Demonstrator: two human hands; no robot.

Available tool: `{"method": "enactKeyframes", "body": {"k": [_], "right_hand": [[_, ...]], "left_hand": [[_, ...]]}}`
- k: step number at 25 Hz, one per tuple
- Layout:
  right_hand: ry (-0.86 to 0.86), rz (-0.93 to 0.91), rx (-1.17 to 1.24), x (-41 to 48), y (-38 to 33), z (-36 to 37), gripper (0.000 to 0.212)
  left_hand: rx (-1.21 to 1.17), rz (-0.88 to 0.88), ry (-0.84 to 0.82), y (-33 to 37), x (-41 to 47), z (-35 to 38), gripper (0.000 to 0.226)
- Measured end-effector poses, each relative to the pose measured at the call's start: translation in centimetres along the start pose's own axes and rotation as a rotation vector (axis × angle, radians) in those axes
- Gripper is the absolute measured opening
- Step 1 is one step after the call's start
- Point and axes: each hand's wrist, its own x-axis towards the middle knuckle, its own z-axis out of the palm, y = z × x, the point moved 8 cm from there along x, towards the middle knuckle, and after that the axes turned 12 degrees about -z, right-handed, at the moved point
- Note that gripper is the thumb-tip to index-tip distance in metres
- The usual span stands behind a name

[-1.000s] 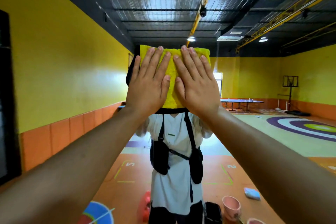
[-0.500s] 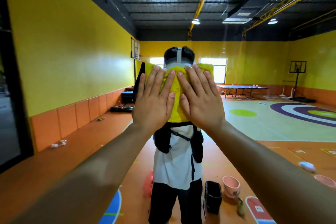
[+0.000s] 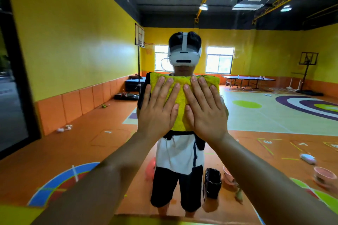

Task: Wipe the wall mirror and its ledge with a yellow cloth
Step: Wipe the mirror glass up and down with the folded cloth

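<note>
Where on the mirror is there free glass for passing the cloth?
The mirror is bare left of the left hand, right of the right hand and above the yellow cloth. Crowded only mid-glass, where both hands press it.

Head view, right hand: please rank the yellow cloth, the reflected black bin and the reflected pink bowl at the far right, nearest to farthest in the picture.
1. yellow cloth: directly under the right hand, whose flat fingers press on it.
2. black bin: reflected below the hand, low and near the centre.
3. pink bowl: reflected low at the far right edge.
</note>
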Motion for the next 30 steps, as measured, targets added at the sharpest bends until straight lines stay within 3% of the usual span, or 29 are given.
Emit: {"method": "enactKeyframes", "body": {"k": [14, 20, 30], "right_hand": [[-0.110, 0.002, 0.049, -7.6, -4.8, 0.8, 0.056], [-0.150, 0.041, 0.074, -11.9, -8.1, 1.2, 0.057], [-0.282, -0.004, 0.135, -24.8, -17.5, 2.4, 0.076]], "left_hand": [[0.034, -0.016, -0.157, 0.9, -9.2, 1.7, 0.063], [-0.007, 0.004, -0.150, 1.6, -14.5, 1.9, 0.066], [-0.014, -0.006, -0.316, 1.7, -30.9, 3.9, 0.064]]}}
